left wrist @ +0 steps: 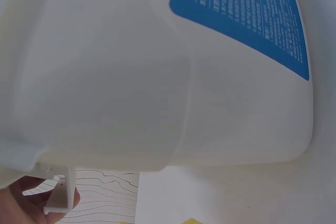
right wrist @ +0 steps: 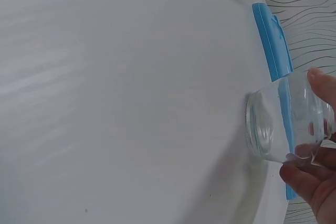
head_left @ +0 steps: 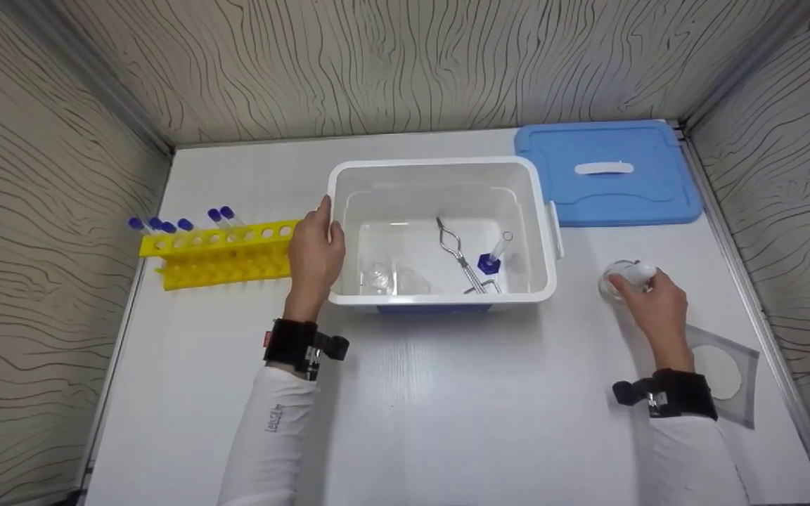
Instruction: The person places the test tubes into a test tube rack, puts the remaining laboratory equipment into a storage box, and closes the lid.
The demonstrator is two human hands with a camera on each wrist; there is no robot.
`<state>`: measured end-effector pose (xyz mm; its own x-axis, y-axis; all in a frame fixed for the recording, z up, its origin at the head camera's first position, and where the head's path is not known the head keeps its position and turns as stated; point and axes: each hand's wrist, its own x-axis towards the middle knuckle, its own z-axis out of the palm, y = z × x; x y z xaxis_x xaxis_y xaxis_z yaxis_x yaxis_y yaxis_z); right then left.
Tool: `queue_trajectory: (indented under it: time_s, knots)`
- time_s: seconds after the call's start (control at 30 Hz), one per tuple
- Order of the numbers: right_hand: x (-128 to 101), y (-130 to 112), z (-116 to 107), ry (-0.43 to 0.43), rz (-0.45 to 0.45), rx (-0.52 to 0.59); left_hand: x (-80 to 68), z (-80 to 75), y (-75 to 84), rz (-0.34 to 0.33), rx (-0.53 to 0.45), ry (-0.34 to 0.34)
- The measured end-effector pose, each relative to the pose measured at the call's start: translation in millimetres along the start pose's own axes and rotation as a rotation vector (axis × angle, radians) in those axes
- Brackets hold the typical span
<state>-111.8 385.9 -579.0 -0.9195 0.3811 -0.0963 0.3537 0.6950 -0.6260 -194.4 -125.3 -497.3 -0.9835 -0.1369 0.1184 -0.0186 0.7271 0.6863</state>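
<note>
My left hand (head_left: 316, 254) grips the left side of a white plastic box (head_left: 440, 300). In the left wrist view its fingers (left wrist: 18, 203) curl behind the box's white handle piece (left wrist: 62, 195). Inside the box lie metal tongs (head_left: 455, 253), clear glassware (head_left: 378, 275) at the left and a small glass cylinder (head_left: 501, 246) on a blue hexagonal base. To the right of the box, my right hand (head_left: 660, 313) holds a squat clear glass alcohol lamp (head_left: 614, 281) with a whitish top. The lamp's base touches or nearly touches the table in the right wrist view.
Left of the box stands a yellow rack (head_left: 226, 256) holding several blue-capped test tubes (head_left: 219, 219). A blue lid (head_left: 609, 193) lies at the back right. Beside my right wrist is a grey wire gauze (head_left: 742, 365) with a white round centre. Patterned walls enclose the table.
</note>
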Motion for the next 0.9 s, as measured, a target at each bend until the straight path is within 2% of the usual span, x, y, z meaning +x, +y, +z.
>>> queue_trajectory:
  time_s: [0.17, 0.47, 0.67, 0.9]
  knots:
    - [-0.9, -1.5, -3.2, 0.008, -0.006, -0.035, -0.5, 1.0, 0.4, 0.004, -0.017, 0.004]
    - [0.2, -18.1, -18.9, 0.035, 0.002, 0.006, -0.9, -0.1, -1.7, 0.015, -0.015, 0.017]
    - [2.3, -46.6, -37.3, 0.083, 0.004, 0.066, -0.8, -0.3, -2.0, 0.002, -0.014, 0.005]
    - [-0.8, -92.2, -58.0, 0.154, -0.095, 0.152, -0.2, -0.7, -0.3, -0.002, 0.0, -0.001]
